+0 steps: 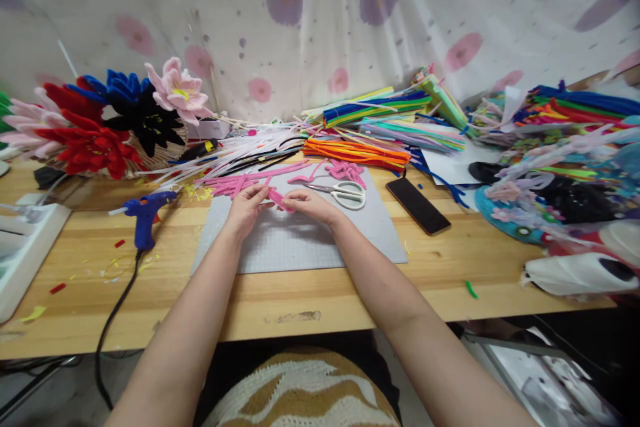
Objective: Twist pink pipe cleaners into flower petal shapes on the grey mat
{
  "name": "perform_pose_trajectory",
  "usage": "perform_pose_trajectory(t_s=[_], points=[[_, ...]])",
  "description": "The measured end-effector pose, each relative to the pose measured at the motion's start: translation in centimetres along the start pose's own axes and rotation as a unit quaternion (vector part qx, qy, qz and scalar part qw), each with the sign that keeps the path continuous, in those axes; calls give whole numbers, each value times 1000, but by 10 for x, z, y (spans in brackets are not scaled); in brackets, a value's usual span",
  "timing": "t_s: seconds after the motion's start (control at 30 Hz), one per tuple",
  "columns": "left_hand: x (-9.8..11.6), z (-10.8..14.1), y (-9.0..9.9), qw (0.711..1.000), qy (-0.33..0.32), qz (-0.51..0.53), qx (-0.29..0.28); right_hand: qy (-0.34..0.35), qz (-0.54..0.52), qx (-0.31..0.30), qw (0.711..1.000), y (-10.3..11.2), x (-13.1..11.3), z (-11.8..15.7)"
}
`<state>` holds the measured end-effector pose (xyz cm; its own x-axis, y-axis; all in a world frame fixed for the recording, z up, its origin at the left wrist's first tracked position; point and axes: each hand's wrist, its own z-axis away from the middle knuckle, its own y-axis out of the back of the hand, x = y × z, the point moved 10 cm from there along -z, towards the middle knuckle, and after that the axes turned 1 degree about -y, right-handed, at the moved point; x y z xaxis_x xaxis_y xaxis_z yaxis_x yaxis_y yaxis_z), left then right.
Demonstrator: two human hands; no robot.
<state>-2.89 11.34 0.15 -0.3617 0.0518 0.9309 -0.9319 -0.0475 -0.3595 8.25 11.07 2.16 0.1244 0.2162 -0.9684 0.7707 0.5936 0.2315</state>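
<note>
Over the grey cutting mat (300, 247), both my hands meet at a small bundle of pink pipe cleaners (277, 197). My left hand (249, 205) pinches it from the left, thumb and forefinger together. From the right, my right hand (306, 203) grips its other end with closed fingers. More pink pipe cleaners (225, 185) lie loose behind my left hand. A curled pink piece (347, 171) rests at the back of the mat. Right beside my right hand, scissors with pale handles (349, 195) lie on the mat.
To the left are a blue glue gun (145, 220) with its cord, a power strip (30, 253) and fuzzy flowers (95, 140). Bundles of coloured pipe cleaners (357, 152) line the back. A phone (418, 205) and a white roll (580, 273) lie to the right.
</note>
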Motion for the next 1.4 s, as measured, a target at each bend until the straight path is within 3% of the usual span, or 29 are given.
perform_pose_trajectory(t_s=[0.27, 0.43, 0.63, 0.73, 1.0, 1.1, 1.23, 1.3, 1.4], points=[[-3, -5, -11, 997, -11, -63, -51, -9, -69, -6, 998, -14, 7, -4], [-3, -9, -18, 994, -46, -64, -76, 7, -102, 17, 995, -11, 4, -3], [-14, -7, -26, 997, 14, -24, -72, 12, -91, -28, 995, -14, 2, -2], [-13, -7, -28, 997, 10, -18, -80, 10, -91, -38, 995, -15, 1, -2], [-7, -7, -6, 998, -18, -53, 27, -41, -54, 5, 998, -8, 26, -7], [-5, -5, -10, 991, -9, -135, 13, -28, -17, 37, 999, -1, 27, -9], [8, -6, 0, 982, -42, -169, 77, 12, 40, 36, 998, 3, 22, -8], [10, -8, -1, 982, -44, -167, 73, 20, 58, 35, 998, 5, 22, -8], [4, -8, -13, 983, -18, -184, 17, 28, 75, 44, 996, 8, 21, -10]])
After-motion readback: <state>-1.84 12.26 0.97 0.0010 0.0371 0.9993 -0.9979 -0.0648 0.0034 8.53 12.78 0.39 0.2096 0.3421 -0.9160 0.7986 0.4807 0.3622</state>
